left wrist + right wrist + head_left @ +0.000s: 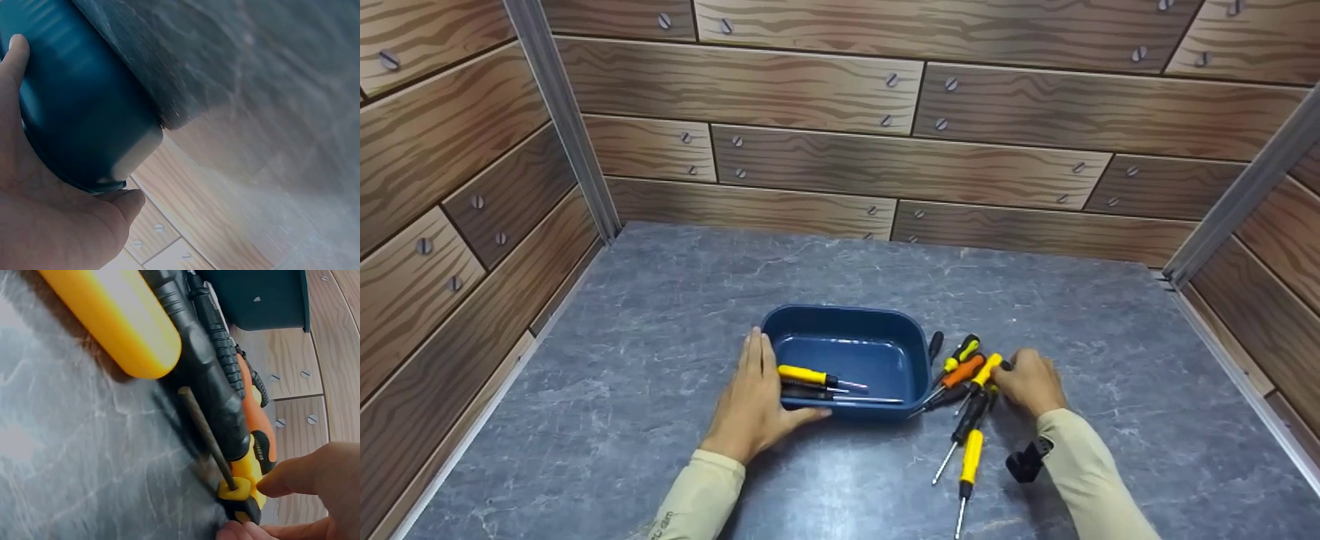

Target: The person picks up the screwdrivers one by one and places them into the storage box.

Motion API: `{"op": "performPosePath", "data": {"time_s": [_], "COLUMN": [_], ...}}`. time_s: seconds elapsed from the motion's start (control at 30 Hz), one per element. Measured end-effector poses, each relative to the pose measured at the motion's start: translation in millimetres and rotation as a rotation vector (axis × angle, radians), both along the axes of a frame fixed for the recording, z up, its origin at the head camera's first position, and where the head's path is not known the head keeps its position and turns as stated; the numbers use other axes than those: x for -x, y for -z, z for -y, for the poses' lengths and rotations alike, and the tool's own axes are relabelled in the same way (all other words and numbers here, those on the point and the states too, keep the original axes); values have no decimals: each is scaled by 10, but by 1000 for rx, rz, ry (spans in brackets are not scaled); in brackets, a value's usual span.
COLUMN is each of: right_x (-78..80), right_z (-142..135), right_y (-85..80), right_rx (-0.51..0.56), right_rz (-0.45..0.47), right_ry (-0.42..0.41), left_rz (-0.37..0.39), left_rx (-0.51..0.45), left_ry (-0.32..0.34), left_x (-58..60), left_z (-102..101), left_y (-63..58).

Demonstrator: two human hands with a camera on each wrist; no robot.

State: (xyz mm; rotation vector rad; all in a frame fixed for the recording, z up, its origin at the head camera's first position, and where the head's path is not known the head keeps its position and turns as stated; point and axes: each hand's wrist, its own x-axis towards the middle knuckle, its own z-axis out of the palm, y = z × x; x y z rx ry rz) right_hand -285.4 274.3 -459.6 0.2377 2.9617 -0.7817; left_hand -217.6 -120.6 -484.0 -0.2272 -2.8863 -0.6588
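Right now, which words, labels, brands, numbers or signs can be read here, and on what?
None can be read with certainty.
Left sleeve: dark lettering, too small and blurred to read.
Dark patch on the orange screwdriver: pale lettering, too small and blurred to read.

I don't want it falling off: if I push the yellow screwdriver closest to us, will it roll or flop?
The yellow screwdriver might roll, since its handle looks rounded. Its metal shaft looks straight, so it probably won't flop. The handle's shine suggests it could be slightly slippery.
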Motion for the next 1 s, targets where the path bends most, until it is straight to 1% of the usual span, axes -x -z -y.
{"op": "performPosePath", "data": {"time_s": [0.43, 0.53, 0.67, 0.83, 1.0], "right_x": [-20, -18, -18, -27, -27], "right_z": [-42, -60, -109, -176, -185], "right_y": [32, 40, 29, -31, -154], "right_rx": [71, 112, 196, 275, 331], "right_rz": [7, 19, 31, 28, 9], "right_ry": [21, 18, 14, 28, 18], "left_rz": [25, 14, 9, 0, -20], "left_rx": [-8, -4, -6, -6, 1], "left_ry": [-3, 0, 2, 9, 4], "left_x": [-5, -7, -3, -2, -8], "left_z": [2, 5, 3, -1, 2], "left_y": [-19, -20, -20, -9, -9]}}
